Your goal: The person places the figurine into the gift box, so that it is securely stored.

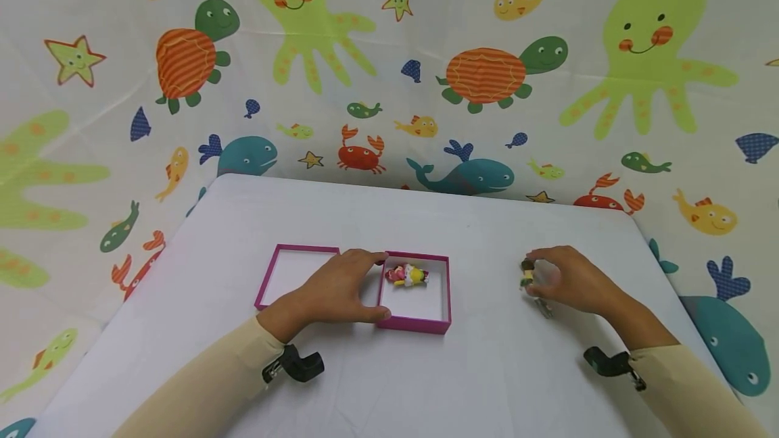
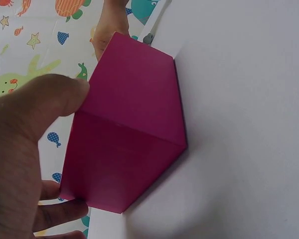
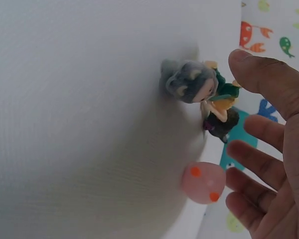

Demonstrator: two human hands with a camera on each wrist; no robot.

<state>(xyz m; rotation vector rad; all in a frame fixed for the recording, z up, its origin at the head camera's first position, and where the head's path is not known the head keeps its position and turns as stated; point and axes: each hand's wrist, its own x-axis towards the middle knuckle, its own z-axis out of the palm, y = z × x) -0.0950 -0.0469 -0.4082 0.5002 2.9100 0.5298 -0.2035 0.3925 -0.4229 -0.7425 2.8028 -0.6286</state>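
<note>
My left hand [image 1: 341,289] grips a magenta box [image 1: 449,293] with a white inside, thumb at its near left corner and fingers at the far left one. In the left wrist view the thumb and fingers of the left hand [image 2: 20,144] span the outer wall of the box [image 2: 124,129]. A small doll figurine [image 1: 410,276] in yellow and white lies inside. Over on the right, my right hand [image 1: 572,279] reaches around a figurine [image 3: 222,94] in green and yellow, its fingers spread apart. A pink ball [image 3: 204,182] with orange dots is close to its fingertips.
Left of the box lies a second magenta-rimmed tray or lid [image 1: 268,276], partly covered by the left hand. A greyish small figure [image 1: 544,307] lies below the right hand. The white table [image 1: 487,370] meets a sea-animal print cloth [image 1: 389,107] behind.
</note>
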